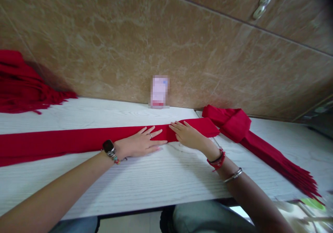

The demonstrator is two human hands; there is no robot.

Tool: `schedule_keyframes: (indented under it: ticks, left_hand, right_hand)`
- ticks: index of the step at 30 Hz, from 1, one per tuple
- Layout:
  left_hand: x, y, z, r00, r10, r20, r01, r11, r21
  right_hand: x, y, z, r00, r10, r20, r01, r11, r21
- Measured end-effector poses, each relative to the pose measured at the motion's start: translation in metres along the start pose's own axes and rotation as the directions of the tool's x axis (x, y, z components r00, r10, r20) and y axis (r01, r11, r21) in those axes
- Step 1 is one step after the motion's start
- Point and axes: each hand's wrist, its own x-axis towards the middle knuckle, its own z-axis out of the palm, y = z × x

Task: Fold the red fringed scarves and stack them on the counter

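Note:
A long red scarf (65,142) lies stretched flat across the white table (145,181), from the left edge to past the middle. My left hand (142,143) lies flat on it with fingers spread, a ring on one finger and a watch on the wrist. My right hand (187,135) rests beside it, fingers stretched out flat on the scarf near its right end. Both hands hold nothing.
A folded red scarf (235,123) with a fringe (299,177) lies at the right. A heap of red scarves (20,84) sits at the far left against the brown tiled wall. A small blurred card (159,91) leans on the wall.

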Motion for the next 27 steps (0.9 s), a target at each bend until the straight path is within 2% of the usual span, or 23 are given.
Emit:
schedule_keyframes:
  ticks: [4, 7, 9, 12, 16, 19, 23, 27]
  left_hand:
    - [-0.006, -0.010, -0.008, 0.993, -0.110, -0.040, 0.111, 0.994, 0.007]
    - [-0.011, -0.024, -0.012, 0.966, -0.247, -0.082, 0.252, 0.966, 0.053]
    - [-0.015, -0.032, -0.013, 0.944, -0.327, -0.045, 0.329, 0.942, 0.060]
    - [-0.017, -0.035, -0.011, 0.914, -0.403, 0.039, 0.402, 0.915, 0.036]
    - [-0.018, -0.032, -0.013, 0.903, -0.420, 0.093, 0.422, 0.907, -0.001]
    - [-0.019, -0.035, -0.021, 0.913, -0.394, 0.106, 0.399, 0.917, -0.021]
    - [-0.021, -0.038, -0.033, 0.918, -0.391, 0.062, 0.390, 0.920, 0.021]
    - [-0.036, -0.031, -0.033, 0.905, -0.412, 0.107, 0.408, 0.911, 0.052]
  right_hand:
    - [0.007, 0.000, -0.004, 0.997, 0.019, -0.076, -0.016, 0.999, 0.037]
    - [0.013, -0.009, -0.007, 0.990, 0.011, -0.142, 0.013, 0.986, 0.167]
    - [0.014, -0.016, -0.006, 0.990, -0.042, -0.131, 0.077, 0.958, 0.275]
    - [0.012, -0.024, -0.003, 0.989, -0.142, -0.035, 0.145, 0.922, 0.358]
    - [0.011, -0.026, -0.006, 0.988, -0.152, 0.020, 0.136, 0.931, 0.339]
    - [0.018, -0.032, -0.020, 0.990, -0.141, -0.025, 0.141, 0.939, 0.313]
    - [0.034, -0.054, -0.037, 0.987, -0.127, -0.096, 0.149, 0.946, 0.289]
    - [0.043, -0.074, -0.036, 0.970, -0.227, -0.092, 0.240, 0.957, 0.166]
